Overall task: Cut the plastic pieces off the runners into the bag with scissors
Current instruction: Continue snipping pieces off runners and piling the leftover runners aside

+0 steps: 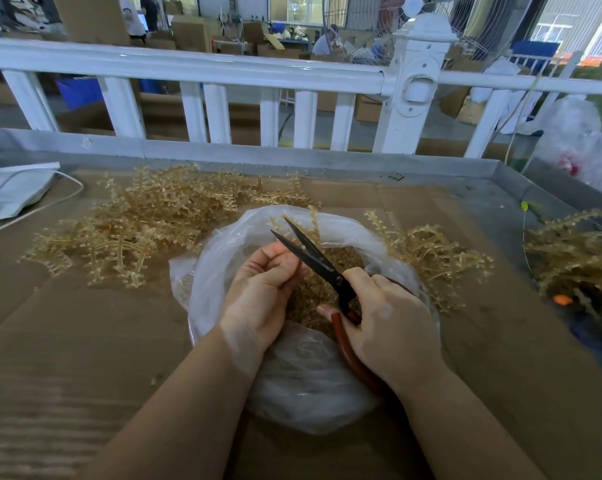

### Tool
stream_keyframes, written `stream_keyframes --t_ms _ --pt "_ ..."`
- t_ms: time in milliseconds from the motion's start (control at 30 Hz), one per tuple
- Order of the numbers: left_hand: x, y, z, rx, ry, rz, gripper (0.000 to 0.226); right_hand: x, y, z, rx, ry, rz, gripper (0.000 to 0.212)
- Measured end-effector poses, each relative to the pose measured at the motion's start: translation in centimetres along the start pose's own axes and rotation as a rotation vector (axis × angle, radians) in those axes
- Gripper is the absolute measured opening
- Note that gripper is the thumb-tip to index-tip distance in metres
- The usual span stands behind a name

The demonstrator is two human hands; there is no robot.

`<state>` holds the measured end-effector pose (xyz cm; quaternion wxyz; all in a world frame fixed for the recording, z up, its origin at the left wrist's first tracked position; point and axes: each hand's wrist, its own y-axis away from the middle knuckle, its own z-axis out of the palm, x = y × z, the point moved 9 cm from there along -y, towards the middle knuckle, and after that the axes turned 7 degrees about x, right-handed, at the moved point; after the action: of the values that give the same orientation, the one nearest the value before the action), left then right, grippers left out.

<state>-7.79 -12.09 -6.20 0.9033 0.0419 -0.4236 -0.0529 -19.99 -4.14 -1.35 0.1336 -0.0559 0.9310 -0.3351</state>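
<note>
right hand (389,320) grips unbranded scissors (313,258) over the bag (292,375).

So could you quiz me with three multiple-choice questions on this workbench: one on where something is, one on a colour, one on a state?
1. Where is the biggest heap of runners?
A. left of the bag
B. inside the bag
C. on the fence

2. What colour are the scissors' handles?
A. blue
B. reddish brown
C. yellow

3. How do the scissors' blades stand?
A. shut
B. parted
C. hidden

Answers:
1 A, the heap lies on the cardboard left of the clear bag.
2 B, the scissors have reddish-brown handles in the right hand.
3 B, the blade tips are apart above the left hand.
</note>
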Motion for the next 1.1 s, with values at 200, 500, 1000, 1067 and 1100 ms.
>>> stream_keyframes --t_ms 200,500,1000,1067,1100 --pt "-0.1 0.01 -0.09 0.011 -0.015 -0.005 0.019 -0.1 -0.08 0.12 -0.035 -0.027 0.005 0.043" --pt "-0.07 -0.05 -0.16 0.019 -0.005 0.01 0.022 0.06 -0.01 0.05 -0.03 -0.059 0.023 0.041" --pt "-0.33 -0.39 -0.46 0.031 0.014 -0.007 0.014 0.65 0.14 0.12 0.025 -0.072 0.06 0.038" --pt "-0.31 -0.32 -0.37 0.022 0.032 -0.012 0.017 0.81 0.12 -0.08 0.048 -0.084 0.078 0.037" --pt "-0.27 -0.24 -0.24 0.006 0.036 -0.014 0.019 0.86 0.13 -0.1 0.051 -0.091 0.085 0.037"
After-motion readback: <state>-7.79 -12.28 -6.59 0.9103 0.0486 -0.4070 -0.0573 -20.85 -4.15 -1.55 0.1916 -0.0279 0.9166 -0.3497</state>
